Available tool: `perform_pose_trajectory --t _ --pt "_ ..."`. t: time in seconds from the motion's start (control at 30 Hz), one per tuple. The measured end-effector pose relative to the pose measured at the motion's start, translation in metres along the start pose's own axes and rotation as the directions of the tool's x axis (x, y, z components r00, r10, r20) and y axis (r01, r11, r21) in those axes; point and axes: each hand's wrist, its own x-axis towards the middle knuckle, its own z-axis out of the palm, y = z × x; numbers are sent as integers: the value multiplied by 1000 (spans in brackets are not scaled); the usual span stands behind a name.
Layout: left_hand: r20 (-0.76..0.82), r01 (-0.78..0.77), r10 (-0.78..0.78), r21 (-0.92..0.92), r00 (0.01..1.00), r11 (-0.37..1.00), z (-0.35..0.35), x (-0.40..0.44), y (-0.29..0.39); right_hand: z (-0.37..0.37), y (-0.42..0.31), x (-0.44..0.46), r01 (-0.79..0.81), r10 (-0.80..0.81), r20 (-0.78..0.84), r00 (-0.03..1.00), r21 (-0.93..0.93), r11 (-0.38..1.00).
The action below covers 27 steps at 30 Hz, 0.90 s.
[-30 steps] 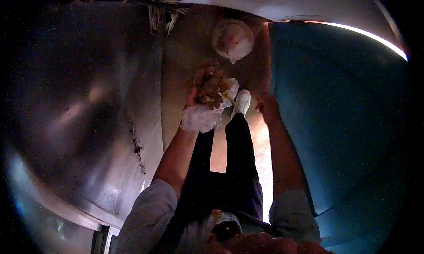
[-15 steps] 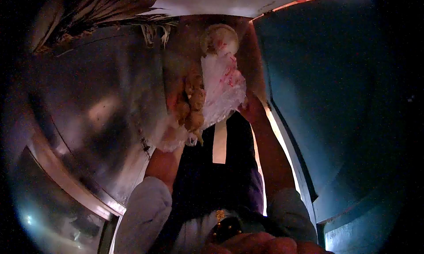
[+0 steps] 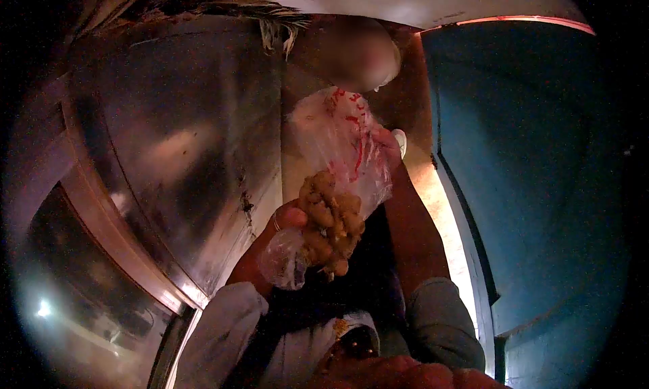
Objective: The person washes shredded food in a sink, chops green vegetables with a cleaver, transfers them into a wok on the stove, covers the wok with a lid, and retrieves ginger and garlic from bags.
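Observation:
My left hand (image 3: 287,220) is closed round a knobbly, light-brown ginger root (image 3: 331,220), thumb resting on its near side. Crumpled clear plastic (image 3: 284,259) hangs below that hand, against the wrist. On the other side, my right hand (image 3: 387,147) grips the edge of a thin see-through plastic bag (image 3: 338,135) with red print. The bag hangs spread out just beyond the ginger, and its lower part passes behind the root. Some of the fingers of both hands are hidden.
A dark, shiny metal panel (image 3: 179,145) stands on the left, and a blue-green panel (image 3: 520,166) on the right. Dry, frayed leaves (image 3: 284,30) hang at the upper left. Beyond the bag is a round, blurred shape (image 3: 362,54). A pale surface (image 3: 392,2) runs along the top.
My left hand has lifted the ginger and turned it, bringing it right in front of the bag. The right hand has moved slightly up, and the bag has shifted and spread out.

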Motion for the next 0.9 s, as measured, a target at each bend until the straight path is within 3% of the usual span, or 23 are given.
perform_pose_trajectory --t 0.37,0.53,0.63,0.67,0.7,0.73,0.83,0.87,0.9 --pt "9 28 -28 29 1000 999 -9 0 -1 -19 -29 -29 19 -56 209 976 176 984" --pt "2 79 -79 65 997 995 -5 -2 5 -43 -34 -22 19 -23 109 994 41 999" --pt "-15 138 -137 78 990 987 -6 4 3 -63 -44 -17 -180 174 -58 983 -130 975" --pt "-16 157 -156 73 988 985 -8 11 2 -64 -42 -19 -63 -11 -137 991 -528 847" --pt "-15 178 -177 77 984 981 -10 17 -1 -57 -43 -28 12 -212 -124 969 -837 547" --pt "-10 207 -207 87 978 974 -11 28 -8 -52 -47 -37 32 -389 -25 921 -990 140" --pt "-11 267 -267 98 964 959 -15 52 -23 1 -51 -46 258 -283 246 927 -966 7" --pt "-15 274 -274 123 962 954 -11 58 -29 2 -39 -46 250 -215 155 964 -802 542" --pt "-16 278 -279 153 960 948 -3 63 -37 -1 -30 -49 156 -120 116 986 -386 909"
